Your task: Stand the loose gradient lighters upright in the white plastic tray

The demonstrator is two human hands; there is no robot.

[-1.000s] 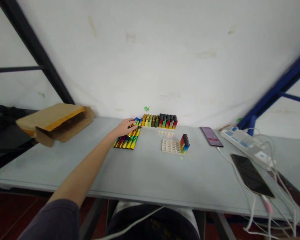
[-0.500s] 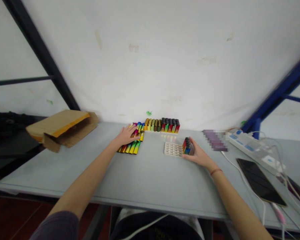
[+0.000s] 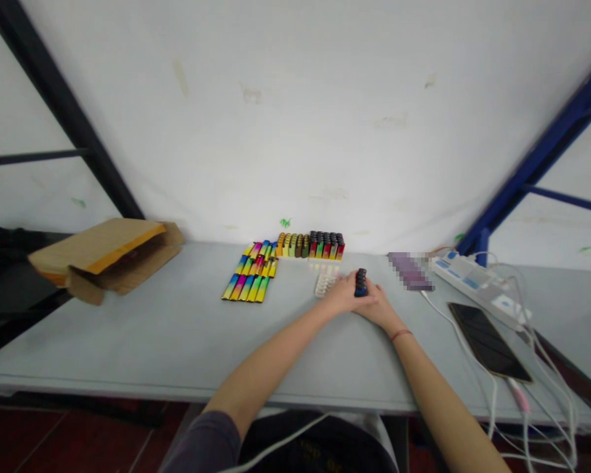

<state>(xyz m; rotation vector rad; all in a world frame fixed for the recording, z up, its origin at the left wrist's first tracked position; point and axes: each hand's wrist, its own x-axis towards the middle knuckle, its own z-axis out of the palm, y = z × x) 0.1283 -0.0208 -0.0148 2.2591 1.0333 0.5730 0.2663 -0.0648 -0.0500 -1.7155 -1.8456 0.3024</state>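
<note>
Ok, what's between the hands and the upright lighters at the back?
In the head view, a white dimpled tray lies there, partly hidden by the left hand; the right hand is beside it, and the upright lighters stand beyond.

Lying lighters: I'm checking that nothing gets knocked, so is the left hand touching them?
Apart. The head view shows bare gray tabletop between the left hand and the rows of lying lighters.

Left sleeve (image 3: 201,443) dusky purple-grey, ending above elbow, and there goes left forearm (image 3: 270,364) bare, right forearm (image 3: 438,394) bare too! 1 thin red band (image 3: 400,335) circling right wrist. Dark top (image 3: 315,450), faint yellowish print on front, white fabric edge (image 3: 369,427) beside it, 1 white cable (image 3: 280,443) crossing over.
</note>
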